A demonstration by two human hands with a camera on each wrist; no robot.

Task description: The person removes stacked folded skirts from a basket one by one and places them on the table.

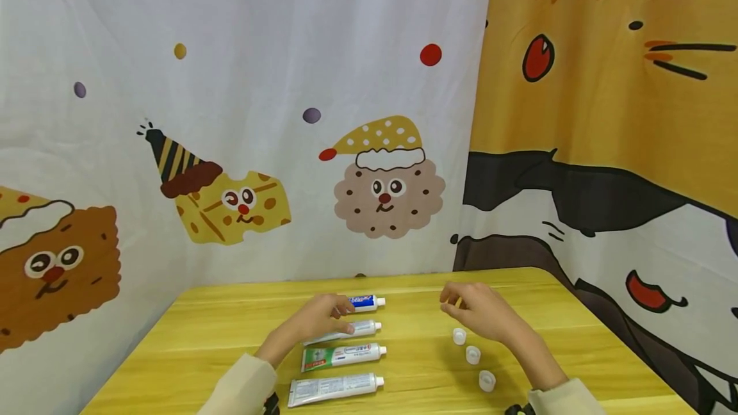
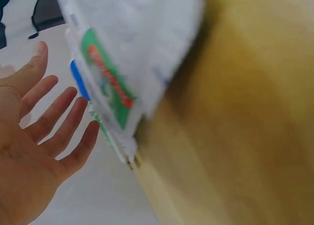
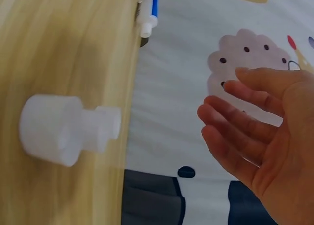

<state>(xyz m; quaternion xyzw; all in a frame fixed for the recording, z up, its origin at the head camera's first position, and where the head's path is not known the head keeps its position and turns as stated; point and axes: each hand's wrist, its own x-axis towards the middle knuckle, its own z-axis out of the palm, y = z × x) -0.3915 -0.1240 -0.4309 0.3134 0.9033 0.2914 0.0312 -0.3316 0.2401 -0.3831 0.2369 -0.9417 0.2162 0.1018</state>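
Observation:
Several toothpaste tubes lie side by side on the table, their narrow white nozzles pointing right. The farthest is a blue tube [image 1: 363,303]; nearer come a pale tube [image 1: 366,327], a green-and-white tube [image 1: 346,356] and a whitish tube [image 1: 337,389]. My left hand [image 1: 319,317] hovers over the two farthest tubes, partly covering them, its fingers spread and holding nothing in the left wrist view. To the right, three white caps [image 1: 473,355] stand in a row. Just beyond the farthest cap, my right hand [image 1: 481,309] is raised, fingers loosely bent, with nothing in it.
The yellow wood-grain table [image 1: 230,312] ends at a back edge close to a white curtain [image 1: 242,82] with cartoon prints. An orange, black and white printed curtain [image 1: 588,95] hangs on the right.

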